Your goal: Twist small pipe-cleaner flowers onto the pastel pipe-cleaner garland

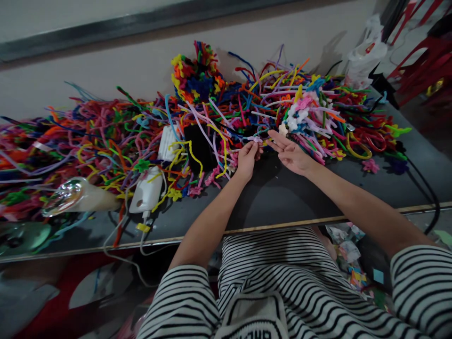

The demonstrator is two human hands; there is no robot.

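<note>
My left hand (249, 158) is closed at the middle of the dark table, its thumb and fingers pinching a small lilac fuzzy piece (257, 140). Just right of it, my right hand (292, 154) is palm up, with two fingers stretched toward the left and the others curled in. Nothing can be made out in its palm. A cream fuzzy flower (283, 130) lies just beyond the right fingers. Behind both hands spreads a long heap of colourful pipe cleaners (243, 101), with white and pink fuzzy flowers (293, 115) on it.
A white power bank (146, 190) with a cable lies at the left, near a cone-shaped wrapped item (88, 195). A black flat object (197, 149) sits left of my hands. A plastic bag (365, 56) stands at the back right. The table edge (282, 223) runs before me.
</note>
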